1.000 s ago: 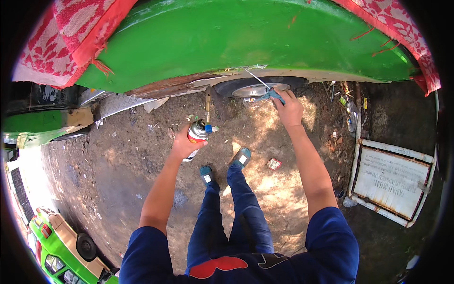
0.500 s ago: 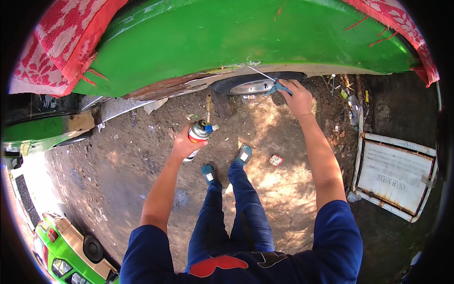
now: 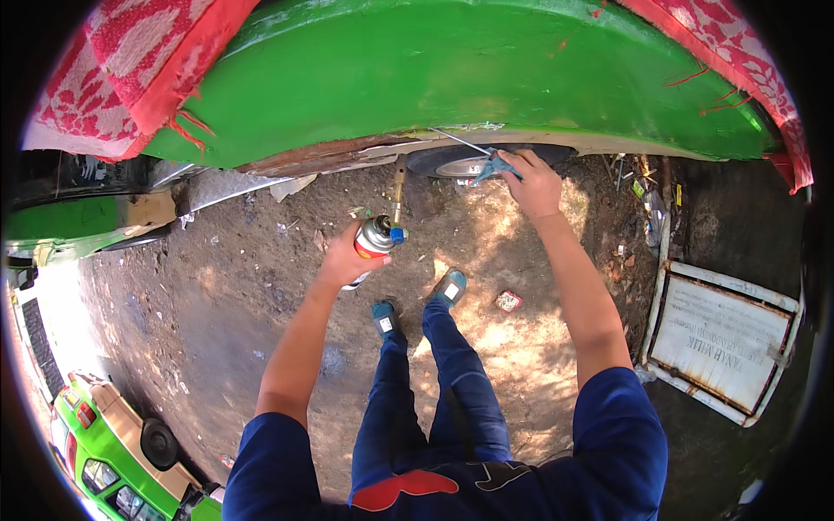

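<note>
Where the green panel (image 3: 417, 78) ends in a ragged, peeling lower edge, littered dirt ground (image 3: 261, 321) lies open below it, a rusty-framed white sign (image 3: 712, 339) bounding that room below the panel's right end. Below the panel and apart from it, the left grip (image 3: 341, 259) wraps a metal canister (image 3: 375, 233) with a brass nozzle (image 3: 399, 187). The right grip (image 3: 534, 182) pinches a thin metal tool (image 3: 460, 141), its tip at the panel's lower edge.

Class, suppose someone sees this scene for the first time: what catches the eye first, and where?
First, the broad green panel across the top, with red-and-white cloth at both upper corners. Below it, the left grip holds a can; the right grip holds a rod, its tip near the panel's lower edge.
</note>
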Demonstrator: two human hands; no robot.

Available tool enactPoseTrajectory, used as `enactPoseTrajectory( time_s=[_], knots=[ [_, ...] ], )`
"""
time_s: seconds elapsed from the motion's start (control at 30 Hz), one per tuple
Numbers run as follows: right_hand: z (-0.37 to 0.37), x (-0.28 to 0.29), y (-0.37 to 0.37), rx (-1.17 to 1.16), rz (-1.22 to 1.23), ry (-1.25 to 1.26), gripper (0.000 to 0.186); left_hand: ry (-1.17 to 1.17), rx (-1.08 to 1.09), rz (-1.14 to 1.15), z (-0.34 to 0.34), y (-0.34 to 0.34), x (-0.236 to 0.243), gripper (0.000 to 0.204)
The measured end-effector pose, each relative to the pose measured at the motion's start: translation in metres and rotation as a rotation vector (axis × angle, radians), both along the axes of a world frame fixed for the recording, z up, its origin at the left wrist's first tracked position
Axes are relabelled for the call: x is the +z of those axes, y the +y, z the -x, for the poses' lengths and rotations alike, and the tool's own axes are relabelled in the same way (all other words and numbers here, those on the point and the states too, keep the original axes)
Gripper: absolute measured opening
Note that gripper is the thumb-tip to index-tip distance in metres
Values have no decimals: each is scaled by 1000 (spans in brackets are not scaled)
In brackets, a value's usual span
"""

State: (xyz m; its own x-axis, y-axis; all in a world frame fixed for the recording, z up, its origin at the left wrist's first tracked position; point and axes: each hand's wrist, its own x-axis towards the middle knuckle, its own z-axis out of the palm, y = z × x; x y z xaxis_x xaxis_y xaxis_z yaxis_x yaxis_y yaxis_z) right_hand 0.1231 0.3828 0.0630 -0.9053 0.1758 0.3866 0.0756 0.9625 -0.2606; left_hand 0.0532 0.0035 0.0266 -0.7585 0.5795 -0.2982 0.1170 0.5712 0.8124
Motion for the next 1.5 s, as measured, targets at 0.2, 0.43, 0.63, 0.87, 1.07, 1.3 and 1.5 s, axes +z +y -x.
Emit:
enactPoseTrajectory(
  time_s=[0.2, 0.43, 0.63, 0.87, 1.07, 1.3, 1.5],
  knots=[
    [-8, 9, 7, -28, -56, -14, 39, -22, 24, -76, -6, -7, -3, 72],
    [-10, 15, -2, -62, -22, 4, 36, -82, 50, -95, -8, -8, -1, 74],
    [5, 10, -33, -31, -29, -2, 31, -14, 71, -36, -9, -11, 9, 74],
    [-13, 1, -25, -114, 49, 38, 33, -19, 64, -58, -10, -19, 10, 74],
    [-7, 14, -17, -75, 6, -21, 30, -57, 103, -35, -19, -27, 1, 77],
    [11, 16, -36, -16, -24, -14, 33, -11, 26, -94, -13, -25, -9, 73],
    [-3, 4, -41, -115, 75, -29, 33, -64, 59, -99, -8, -27, -3, 74]
  ],
)
